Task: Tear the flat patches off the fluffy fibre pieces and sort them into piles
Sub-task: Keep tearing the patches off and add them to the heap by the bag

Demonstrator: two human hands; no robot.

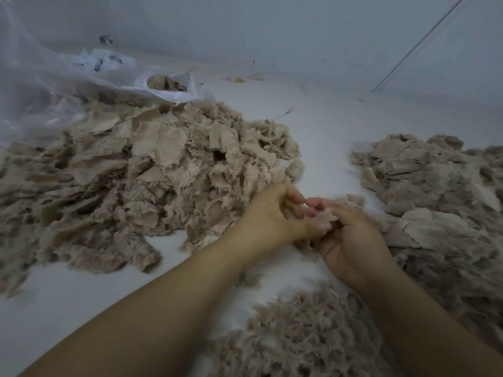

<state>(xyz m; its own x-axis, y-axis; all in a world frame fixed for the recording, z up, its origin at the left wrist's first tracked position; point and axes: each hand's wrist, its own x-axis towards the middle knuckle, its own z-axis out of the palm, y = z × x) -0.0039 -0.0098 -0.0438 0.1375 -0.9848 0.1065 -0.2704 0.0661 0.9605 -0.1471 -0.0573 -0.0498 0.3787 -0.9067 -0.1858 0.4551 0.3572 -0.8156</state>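
While we are looking down over both forearms, we are seeing beige-brown fibre spread across a pale surface point(321, 137). The material is showing two textures: shaggy, fluffy tufts and smooth, flat patches with ragged torn edges.

Our hands are meeting just right of centre. The left hand point(272, 213) is curling its fingers, with thumb and fingertips pinching a small fluffy piece point(322, 217) from the 9 o'clock side. The right hand point(351, 240) is lying palm-up from the 4 o'clock side, its fingers curled round the same piece, so both hands are closed on it and neither is spread wide. The piece is pale, wispy and partly hidden between the fingers; we cannot tell whether a flat patch is still attached.

We are counting three heaps. The large pile point(130, 180) is sitting at 9 to 11 o'clock from the hands, mixing fluffy tufts with many flat patches lying on top. The right pile point(441, 191) is lying at 2 to 4 o'clock, also showing flat patches among fluff, and it is reaching close to the right hand. The near pile point(299, 333) is sitting at 6 o'clock, between the forearms, and it is looking purely shaggy.

At 10 to 11 o'clock, beyond the large pile, a clear plastic bag point(49, 85) is lying crumpled, with some fibre visible in its mouth.
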